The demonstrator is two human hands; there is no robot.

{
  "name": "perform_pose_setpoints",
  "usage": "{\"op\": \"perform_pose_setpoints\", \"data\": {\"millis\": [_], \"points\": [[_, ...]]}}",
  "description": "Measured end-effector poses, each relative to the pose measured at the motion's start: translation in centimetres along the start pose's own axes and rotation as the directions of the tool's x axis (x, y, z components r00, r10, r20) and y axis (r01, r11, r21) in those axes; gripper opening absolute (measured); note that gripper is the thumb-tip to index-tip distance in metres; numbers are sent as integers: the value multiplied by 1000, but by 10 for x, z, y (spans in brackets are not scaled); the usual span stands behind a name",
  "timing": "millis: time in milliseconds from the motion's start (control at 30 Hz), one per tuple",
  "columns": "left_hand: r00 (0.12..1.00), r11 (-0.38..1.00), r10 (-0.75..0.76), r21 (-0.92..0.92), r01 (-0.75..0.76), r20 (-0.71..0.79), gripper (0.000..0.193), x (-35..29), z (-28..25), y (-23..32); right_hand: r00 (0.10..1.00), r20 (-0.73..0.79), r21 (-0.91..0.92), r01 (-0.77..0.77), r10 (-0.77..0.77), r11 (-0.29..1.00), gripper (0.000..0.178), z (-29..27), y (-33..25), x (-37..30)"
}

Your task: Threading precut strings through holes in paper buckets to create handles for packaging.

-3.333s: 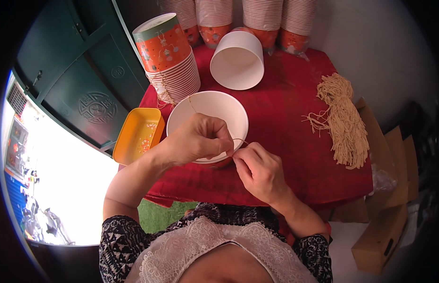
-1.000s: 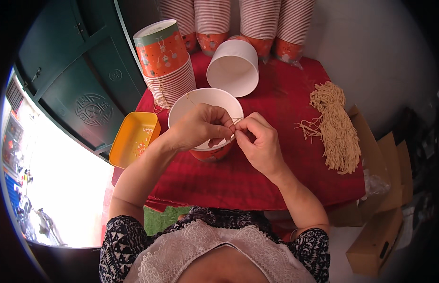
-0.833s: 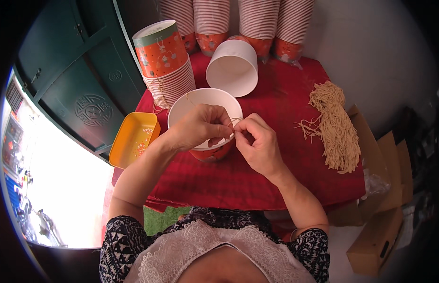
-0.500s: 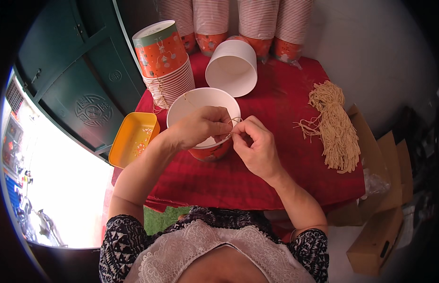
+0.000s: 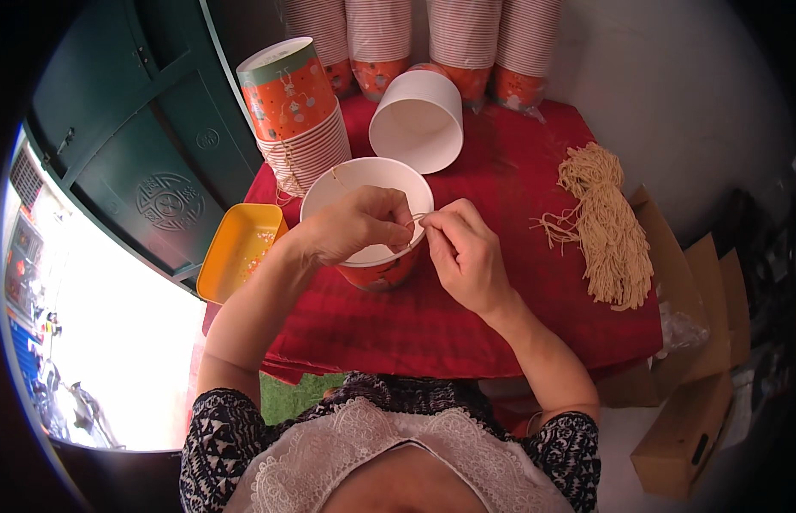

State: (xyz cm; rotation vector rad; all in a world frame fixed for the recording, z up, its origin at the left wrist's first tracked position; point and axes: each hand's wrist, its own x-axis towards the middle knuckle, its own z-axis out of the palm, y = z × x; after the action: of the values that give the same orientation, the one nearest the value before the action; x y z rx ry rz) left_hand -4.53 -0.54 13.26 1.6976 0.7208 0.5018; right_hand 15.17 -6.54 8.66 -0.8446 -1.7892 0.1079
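Observation:
In front of me a paper bucket [image 5: 383, 275], white inside and orange outside, stands upright on the red cloth. A thin tan cord [image 5: 418, 217] runs between my two hands at the bucket's right rim. My left hand [image 5: 364, 224] reaches over the opening, its thumb and fingers pinched on the cord just inside the rim. Outside the rim, my right hand [image 5: 462, 252] pinches the cord between thumb and forefinger. Another piece of cord [image 5: 336, 175] shows at the far left of the rim. Whether the cord is knotted is too small to tell.
A yellow tray [image 5: 212, 256] with small bits sits at left. Behind it rises a stack of buckets [image 5: 291, 103]; an empty bucket [image 5: 419, 128] lies tipped. Wrapped bucket stacks [image 5: 462, 38] stand at the back. A bundle of tan cords [image 5: 612, 231] lies right, near cardboard boxes [image 5: 684, 427].
My right hand has drawn slightly away from my left, and its fingers have straightened a little. The cord between the hands is pulled a bit longer.

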Motion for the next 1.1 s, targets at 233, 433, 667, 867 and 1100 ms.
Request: {"op": "perform_pose_setpoints", "data": {"millis": [233,433,667,867,1100], "points": [[1000,996,19,83,-19,4,12,-1,-2,1,1000,16,13,-26,25,1000,9,4,7,-1],[916,730,385,644,-231,-109,12,-9,18,0,999,24,1,-22,22,1000,9,5,9,0],[802,597,565,768,-234,-194,13,-17,39,0,999,34,3,-24,24,1000,8,4,8,1],[739,482,650,847,-223,-176,15,-19,41,-4,993,78,123,-94,85,988,13,2,8,1],[693,498,705,801,-331,-151,19,-18,38,-9,937,238,304,-321,255,897,14,-7,-3,3]]}}
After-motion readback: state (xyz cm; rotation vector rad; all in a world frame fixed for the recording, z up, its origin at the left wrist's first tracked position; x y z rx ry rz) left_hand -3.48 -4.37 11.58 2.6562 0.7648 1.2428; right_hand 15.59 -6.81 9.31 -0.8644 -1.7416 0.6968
